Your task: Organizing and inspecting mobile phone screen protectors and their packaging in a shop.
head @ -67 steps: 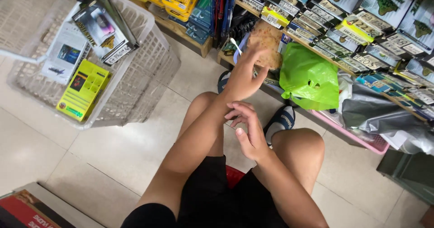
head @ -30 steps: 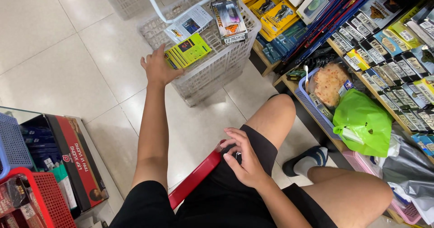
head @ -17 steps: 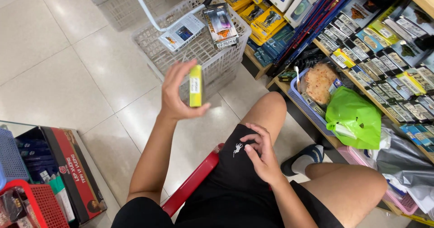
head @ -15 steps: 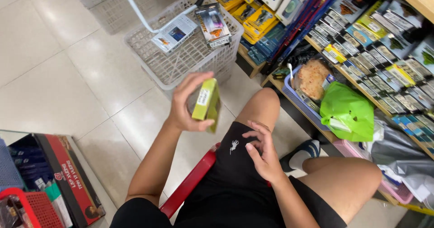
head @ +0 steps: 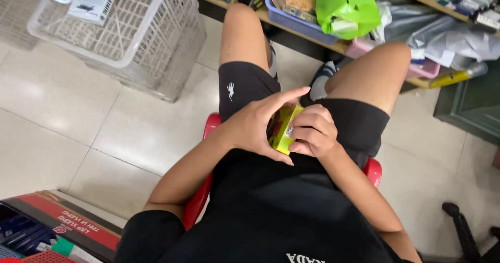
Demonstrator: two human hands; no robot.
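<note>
Over the lap, above the red plastic stool (head: 211, 125): small yellow-green cardboard box (head: 284, 130), being clasped between left hand (head: 255, 130) and right hand (head: 312, 132), fingers pinching one end. Risk: hands are covering most of the box; a slackening pinch is likely dropping it onto the tiled floor (head: 78, 138) beside the white plastic mesh basket (head: 151, 44).

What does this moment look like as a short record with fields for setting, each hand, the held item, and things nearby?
setting: shop aisle, tiled floor, person seated on a red stool
left hand: wrapped around the small yellow-green box
right hand: fingers on the box's other side
held item: box over the lap, between both hands
nearby: white plastic basket on the floor to the left; green plastic bag on the low shelf ahead
</note>
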